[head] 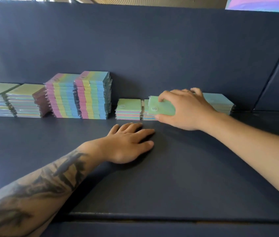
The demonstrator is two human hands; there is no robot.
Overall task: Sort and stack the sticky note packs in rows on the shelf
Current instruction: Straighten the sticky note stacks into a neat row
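Placing step: right hand (185, 110) grips green pack (162, 106), tilted over second short stack (150, 115). Left hand (128, 142) flat, fingers relaxed, on shelf (186, 168). Next: level, lower squarely.

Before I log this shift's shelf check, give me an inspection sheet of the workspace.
Surface: dark blue shelf, bare in front.
Job's things: two tall striped stacks; lower stacks at left; small green-topped stack; light blue stack far right.
Clutter: nothing seen.
Grippers: right hand grips a green pack, tilted over a low stack; left hand rests flat, holding nothing.
Cables: nothing seen.
Surroundings: blue back panel, ceiling above.
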